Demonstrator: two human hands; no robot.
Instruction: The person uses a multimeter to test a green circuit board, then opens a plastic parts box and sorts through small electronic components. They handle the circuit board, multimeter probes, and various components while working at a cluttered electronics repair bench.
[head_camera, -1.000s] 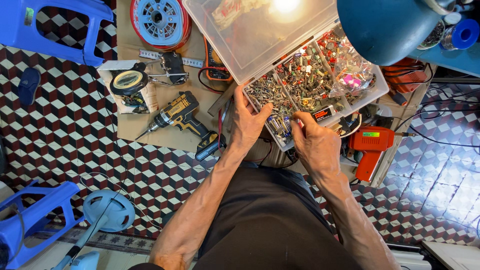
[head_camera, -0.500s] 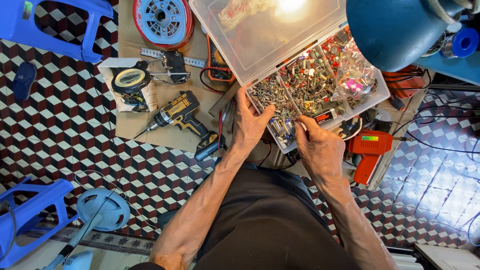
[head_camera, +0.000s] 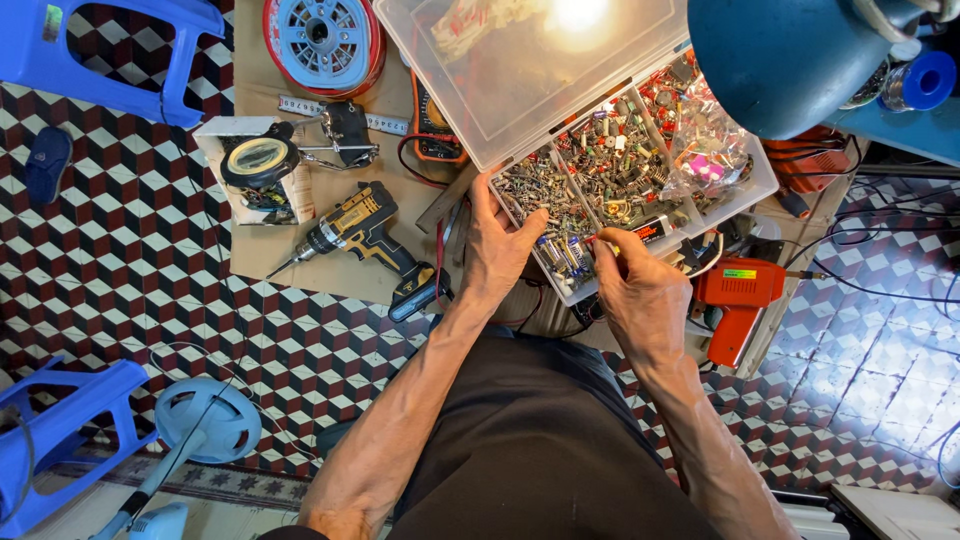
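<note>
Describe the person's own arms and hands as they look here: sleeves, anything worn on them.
Both forearms are bare right up to the bottom edge of the picture; no sleeves show. The left hand and right hand wear no gloves, and no watch, ring or bracelet is visible. The arms look lean and sinewy. A dark garment covers the body.

My lamp throws hard glare onto the clear lid (head_camera: 530, 60) at twelve o'clock; elsewhere light is even, shadows soft, focus sharp, edges slightly bowed.
</note>
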